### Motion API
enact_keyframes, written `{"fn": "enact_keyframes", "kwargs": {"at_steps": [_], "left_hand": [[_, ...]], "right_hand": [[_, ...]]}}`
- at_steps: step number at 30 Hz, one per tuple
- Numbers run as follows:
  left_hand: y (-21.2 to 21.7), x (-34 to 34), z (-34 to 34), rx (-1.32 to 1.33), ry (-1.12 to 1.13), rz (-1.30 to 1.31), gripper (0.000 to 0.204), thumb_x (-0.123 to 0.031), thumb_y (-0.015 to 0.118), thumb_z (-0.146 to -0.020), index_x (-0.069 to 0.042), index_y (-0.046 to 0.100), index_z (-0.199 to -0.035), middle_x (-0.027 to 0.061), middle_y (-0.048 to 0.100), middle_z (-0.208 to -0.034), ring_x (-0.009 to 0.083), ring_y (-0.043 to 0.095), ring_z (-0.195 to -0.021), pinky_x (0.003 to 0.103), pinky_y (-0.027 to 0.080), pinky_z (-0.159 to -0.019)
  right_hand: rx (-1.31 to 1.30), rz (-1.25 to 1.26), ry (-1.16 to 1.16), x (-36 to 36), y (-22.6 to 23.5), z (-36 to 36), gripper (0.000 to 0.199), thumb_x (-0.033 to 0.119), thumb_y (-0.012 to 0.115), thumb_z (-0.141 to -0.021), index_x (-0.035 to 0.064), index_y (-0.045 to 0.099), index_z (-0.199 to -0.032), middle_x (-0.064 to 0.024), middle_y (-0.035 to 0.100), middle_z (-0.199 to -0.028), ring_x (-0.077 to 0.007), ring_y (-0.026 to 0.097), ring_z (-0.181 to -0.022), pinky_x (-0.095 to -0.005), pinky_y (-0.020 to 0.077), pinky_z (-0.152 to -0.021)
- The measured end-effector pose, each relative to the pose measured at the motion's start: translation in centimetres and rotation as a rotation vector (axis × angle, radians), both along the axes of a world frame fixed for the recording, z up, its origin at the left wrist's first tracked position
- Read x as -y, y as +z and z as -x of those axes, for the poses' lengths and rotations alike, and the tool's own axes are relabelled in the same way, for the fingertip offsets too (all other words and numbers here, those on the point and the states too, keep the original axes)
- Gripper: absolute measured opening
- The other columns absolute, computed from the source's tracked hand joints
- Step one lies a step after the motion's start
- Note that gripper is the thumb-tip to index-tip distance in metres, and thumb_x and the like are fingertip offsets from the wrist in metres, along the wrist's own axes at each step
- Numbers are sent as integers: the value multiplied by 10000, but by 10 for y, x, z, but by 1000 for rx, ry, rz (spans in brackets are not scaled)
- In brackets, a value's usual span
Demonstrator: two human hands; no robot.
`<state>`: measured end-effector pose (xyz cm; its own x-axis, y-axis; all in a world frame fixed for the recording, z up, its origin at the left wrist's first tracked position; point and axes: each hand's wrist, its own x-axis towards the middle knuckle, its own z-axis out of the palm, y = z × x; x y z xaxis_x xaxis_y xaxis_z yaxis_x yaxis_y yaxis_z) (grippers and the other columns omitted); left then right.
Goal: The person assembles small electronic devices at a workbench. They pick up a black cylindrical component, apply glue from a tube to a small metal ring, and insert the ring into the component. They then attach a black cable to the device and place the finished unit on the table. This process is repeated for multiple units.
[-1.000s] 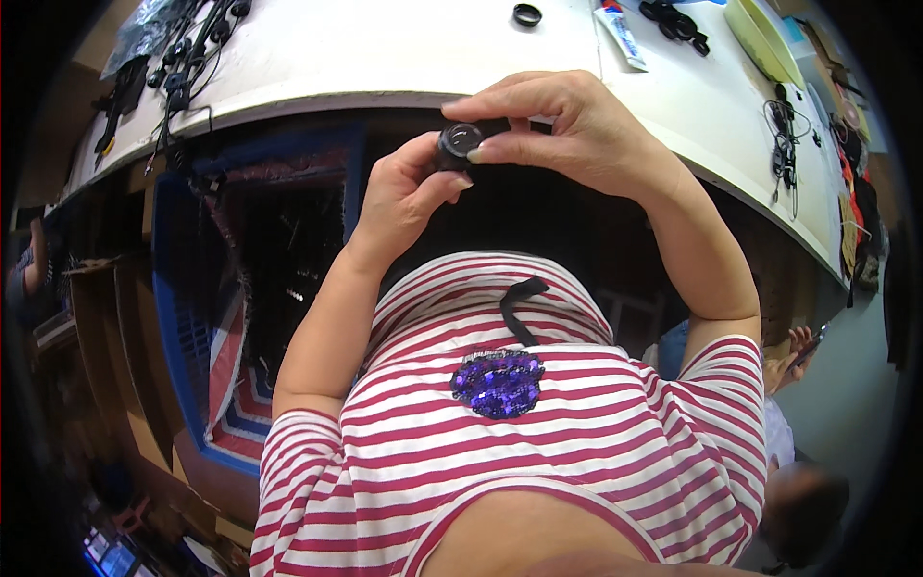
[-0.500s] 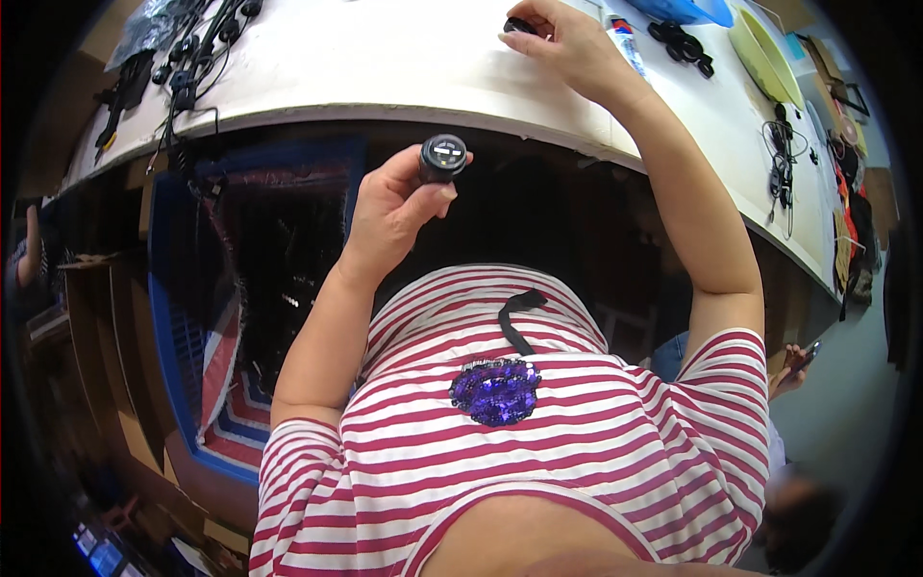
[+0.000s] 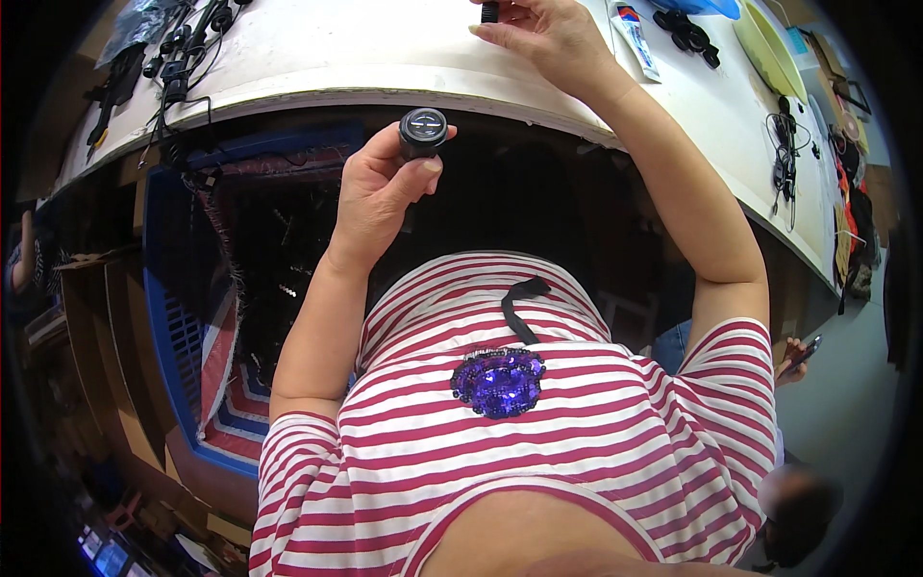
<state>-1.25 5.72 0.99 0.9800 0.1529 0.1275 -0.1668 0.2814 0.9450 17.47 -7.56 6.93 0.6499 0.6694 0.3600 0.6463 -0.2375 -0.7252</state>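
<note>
Here the left hand (image 3: 380,188) fingers clasp a round black knob (image 3: 423,132), while the right hand (image 3: 543,38) pinches a small black cylinder (image 3: 489,12) on the far white tabletop (image 3: 385,48).

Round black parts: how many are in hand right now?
2. One round black cap-like part is held in the left hand below the table edge; a second small black part sits at the right hand fingertips on the white table, partly cut off.

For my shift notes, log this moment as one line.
left hand: holds round black part | right hand: on white table, grips small black piece
</note>
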Motion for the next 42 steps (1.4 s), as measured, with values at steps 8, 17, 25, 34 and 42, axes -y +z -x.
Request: {"fn": "enact_keyframes", "kwargs": {"at_steps": [8, 17, 25, 34, 42], "left_hand": [[2, 0, 0, -2, 11, -10, 369, -244, 618, -844, 12, 555, -1102, -21, 480, -646, 52, 363, -573, 186, 276, -522], [5, 8, -1, -52, 23, -95, 312, -160, 601, -847, -1, 562, -1113, -27, 481, -661, 45, 387, -588, 175, 290, -526], [9, 15, 5, -63, -13, -142, 204, -146, 644, -819, -32, 613, -985, -1, 581, -729, 67, 504, -637, 187, 417, -587], [8, 20, 10, -84, -69, -208, 198, -156, 649, -814, -38, 613, -969, -6, 581, -726, 63, 508, -630, 192, 427, -580], [13, 28, 15, -42, -14, -447, 235, -188, 625, -838, -23, 589, -1002, -5, 572, -769, 54, 510, -681, 182, 426, -612]], "right_hand": [[58, 252, -121, 21, 3, 13, 281, 185, 651, -748, 21, 626, -976, -152, 628, -971, -223, 592, -906, -317, 452, -799], [212, 167, 175, 24, 12, 18, 333, 226, 608, -814, 15, 586, -1072, -114, 619, -899, -202, 586, -845, -304, 449, -770], [172, -22, 341, 34, 9, 69, 272, 181, 700, -739, 68, 648, -981, -56, 642, -907, -199, 593, -863, -305, 477, -765], [238, 120, 336, 46, 16, 80, 341, 153, 714, -719, 65, 630, -1037, -55, 624, -904, -177, 585, -883, -287, 460, -796], [86, 222, 223, 51, 17, 96, 390, 226, 725, -709, 73, 613, -1050, -85, 636, -854, -184, 615, -766, -276, 495, -676]]}}
